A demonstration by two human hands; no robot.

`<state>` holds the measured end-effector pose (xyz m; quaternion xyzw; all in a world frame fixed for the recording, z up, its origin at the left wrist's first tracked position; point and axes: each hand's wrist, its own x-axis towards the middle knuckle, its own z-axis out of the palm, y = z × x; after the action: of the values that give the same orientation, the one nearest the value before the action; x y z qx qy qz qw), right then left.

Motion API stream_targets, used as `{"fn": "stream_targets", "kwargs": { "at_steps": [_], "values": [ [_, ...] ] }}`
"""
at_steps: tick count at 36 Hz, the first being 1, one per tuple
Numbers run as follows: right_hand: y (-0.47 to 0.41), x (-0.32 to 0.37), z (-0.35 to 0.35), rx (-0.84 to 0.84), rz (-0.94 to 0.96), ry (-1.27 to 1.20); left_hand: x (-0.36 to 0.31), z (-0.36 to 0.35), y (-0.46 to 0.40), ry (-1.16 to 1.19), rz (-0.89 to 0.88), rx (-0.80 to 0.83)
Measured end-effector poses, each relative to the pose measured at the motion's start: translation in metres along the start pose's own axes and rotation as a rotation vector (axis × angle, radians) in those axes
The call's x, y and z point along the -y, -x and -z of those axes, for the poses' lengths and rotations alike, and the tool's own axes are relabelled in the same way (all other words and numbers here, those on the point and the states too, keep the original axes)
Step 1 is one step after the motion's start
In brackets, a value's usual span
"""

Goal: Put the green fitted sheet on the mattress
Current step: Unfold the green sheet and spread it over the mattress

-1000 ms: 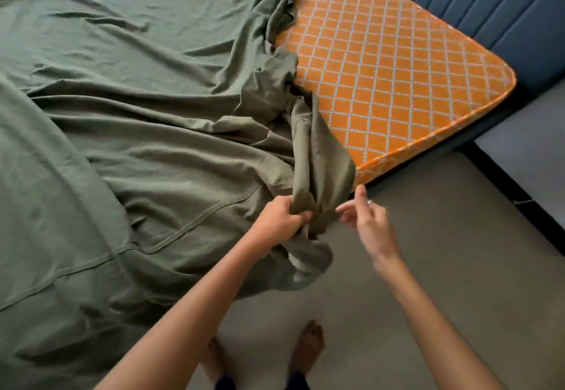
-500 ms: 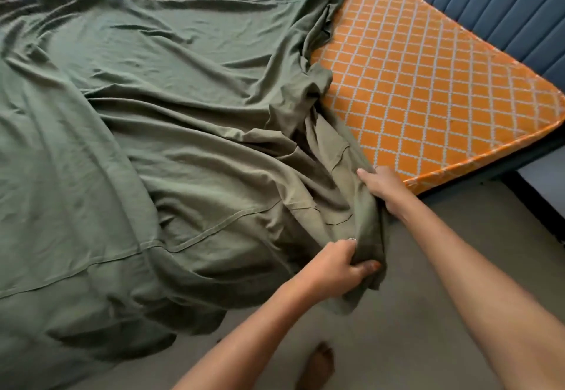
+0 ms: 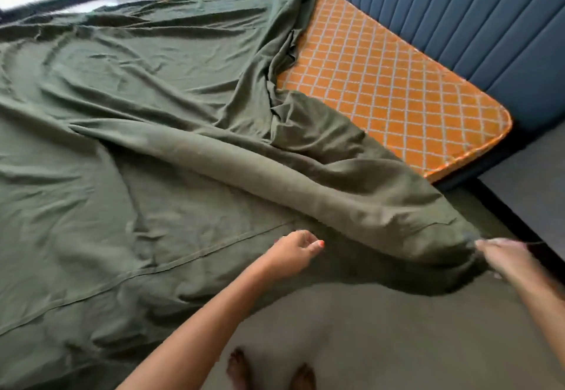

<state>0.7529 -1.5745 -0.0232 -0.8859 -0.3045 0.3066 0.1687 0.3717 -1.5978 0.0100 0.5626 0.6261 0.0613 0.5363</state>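
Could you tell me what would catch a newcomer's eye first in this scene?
The rumpled green fitted sheet covers most of the bed. The bare orange mattress with its white lattice shows at the far right corner, by the blue headboard. At near right, the right hand pulls a bunched corner taut; the left hand hovers free.

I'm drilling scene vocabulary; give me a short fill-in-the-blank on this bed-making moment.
1. The right hand grips a bunched end of the ____ fitted sheet.
2. The left hand holds ____.
3. The mattress part not yet covered is ____ with a pale diamond grid.
4. The padded headboard is ____.

Missing words: green; nothing; orange; blue
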Motion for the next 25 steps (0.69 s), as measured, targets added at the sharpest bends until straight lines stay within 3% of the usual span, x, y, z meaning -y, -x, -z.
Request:
{"fn": "stream_targets", "kwargs": {
  "at_steps": [3,15,20,25],
  "values": [
    [-0.003,0.018,-0.024,0.127,0.014,0.019,-0.004,0.007,-0.02,-0.003,0.005,-0.02],
    [-0.05,0.186,-0.085,0.247,0.343,0.319,0.0,0.066,-0.11,0.225,0.098,-0.164],
    [-0.097,0.238,-0.129,0.27,0.349,0.409,0.013,0.092,-0.143,0.257,0.219,-0.248],
    [-0.127,0.243,-0.161,0.262,0.284,0.529,0.014,0.104,-0.17,0.245,0.259,-0.225]
  ]
}}
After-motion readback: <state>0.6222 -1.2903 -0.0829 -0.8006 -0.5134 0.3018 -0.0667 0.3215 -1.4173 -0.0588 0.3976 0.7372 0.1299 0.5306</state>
